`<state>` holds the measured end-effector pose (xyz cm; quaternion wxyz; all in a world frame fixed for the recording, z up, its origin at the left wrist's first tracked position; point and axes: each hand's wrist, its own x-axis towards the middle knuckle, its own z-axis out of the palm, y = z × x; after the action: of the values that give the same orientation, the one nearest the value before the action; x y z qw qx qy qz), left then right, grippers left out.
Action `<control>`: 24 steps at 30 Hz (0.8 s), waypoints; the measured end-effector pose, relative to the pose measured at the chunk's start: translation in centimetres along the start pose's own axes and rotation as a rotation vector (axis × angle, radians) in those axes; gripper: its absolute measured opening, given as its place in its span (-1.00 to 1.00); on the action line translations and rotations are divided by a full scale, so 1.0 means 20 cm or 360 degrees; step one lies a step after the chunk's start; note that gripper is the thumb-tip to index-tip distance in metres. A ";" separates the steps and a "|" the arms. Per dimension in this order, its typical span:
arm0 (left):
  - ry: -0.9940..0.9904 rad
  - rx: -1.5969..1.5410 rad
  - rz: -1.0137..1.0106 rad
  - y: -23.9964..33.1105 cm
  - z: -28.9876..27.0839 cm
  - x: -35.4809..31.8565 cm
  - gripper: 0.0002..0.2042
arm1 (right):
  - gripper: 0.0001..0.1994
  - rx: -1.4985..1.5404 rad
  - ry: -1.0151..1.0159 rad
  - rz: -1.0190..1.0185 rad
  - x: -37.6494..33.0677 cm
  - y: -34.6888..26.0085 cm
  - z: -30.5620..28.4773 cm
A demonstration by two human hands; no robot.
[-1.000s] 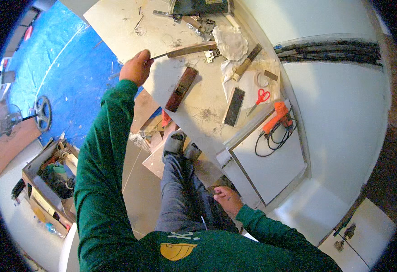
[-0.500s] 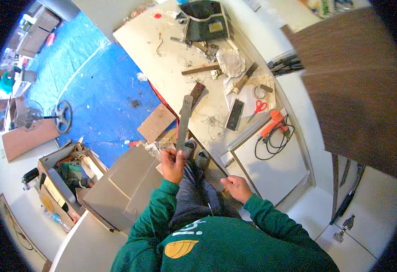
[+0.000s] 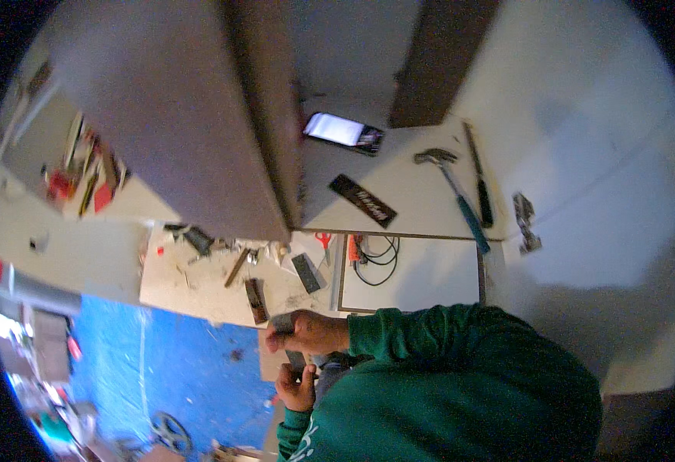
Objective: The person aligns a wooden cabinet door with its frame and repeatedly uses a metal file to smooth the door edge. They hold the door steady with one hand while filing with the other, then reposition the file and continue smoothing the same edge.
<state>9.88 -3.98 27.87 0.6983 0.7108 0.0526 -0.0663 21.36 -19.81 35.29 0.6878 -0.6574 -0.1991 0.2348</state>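
Note:
My left hand point(image 3: 295, 389) is closed round the lower end of a flat grey strip point(image 3: 296, 359), low in the middle of the view. Higher up, my right hand point(image 3: 316, 333) reaches across from the right, its fingers bent over the strip's upper part. Blur softens those fingertips, and the hand hides part of the strip. Just beyond my hands, a dark brown block point(image 3: 256, 300) lies on the worktable point(image 3: 199, 289). A dark rectangular block point(image 3: 306, 273) is farther right, close to red-handled scissors point(image 3: 323, 240).
A large brown panel point(image 3: 160, 115) stands across the upper left. Past the table are a lit phone point(image 3: 344, 132), a dark strip with lettering point(image 3: 363, 200) and a hammer point(image 3: 459, 196). A black cord point(image 3: 383, 269) lies on a white board point(image 3: 422, 281). Blue sheeting point(image 3: 191, 369) covers the floor at left.
The view has swung round, bringing the phone and hammer into sight. My right hand, apart from the strip before, has come over to its upper part. My left hand still holds the strip.

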 end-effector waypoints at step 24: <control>-0.0134 0.0718 0.0127 0.56 0.27 0.08 -0.82 | -0.80 -0.0847 0.1525 -0.0824 -0.55 -0.42 -0.83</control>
<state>13.30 -9.72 38.49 0.5254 0.8470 -0.0208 -0.0782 22.57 -39.96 43.14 0.5476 -0.7696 -0.0725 -0.3202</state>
